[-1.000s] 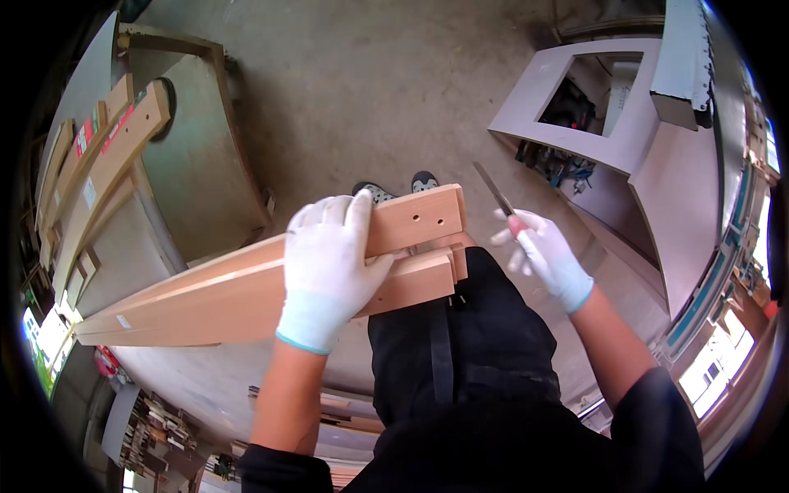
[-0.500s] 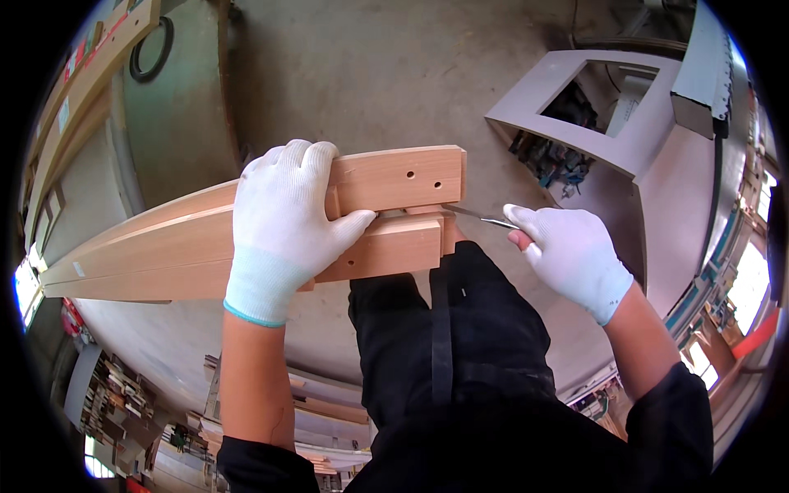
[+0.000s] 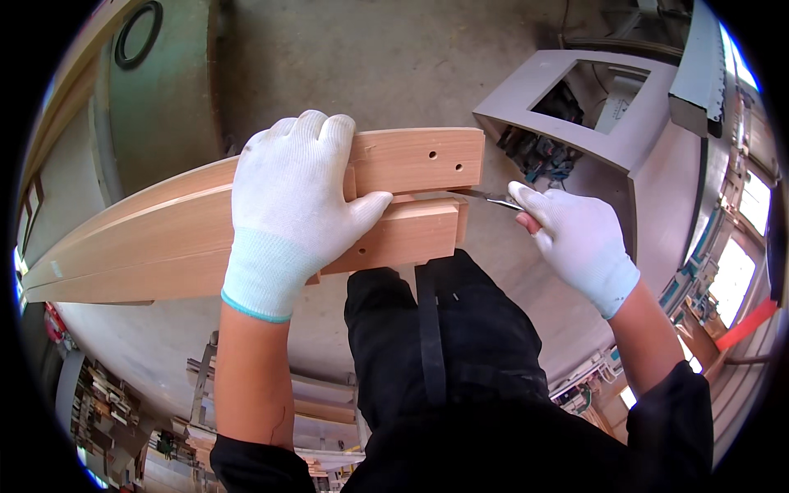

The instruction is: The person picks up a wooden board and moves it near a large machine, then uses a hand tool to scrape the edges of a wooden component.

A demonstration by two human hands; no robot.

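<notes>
A long reddish wooden piece [image 3: 415,160], two boards joined with a groove between them and small drilled holes near its end, runs from the left edge to the middle. My left hand [image 3: 292,209], in a white knit glove, presses down flat on top of it. My right hand [image 3: 575,242], also gloved, grips a thin metal blade tool [image 3: 485,197] whose tip sits in the groove at the wood's right end.
A grey metal frame with a rectangular opening [image 3: 575,123] stands at the upper right over a concrete floor [image 3: 370,66]. A green panel with a black ring [image 3: 156,82] is at the upper left. My dark trousers [image 3: 436,345] are below the wood.
The wooden piece and my left hand have shifted up in view. My right hand brought the blade from above the wood's end into the groove.
</notes>
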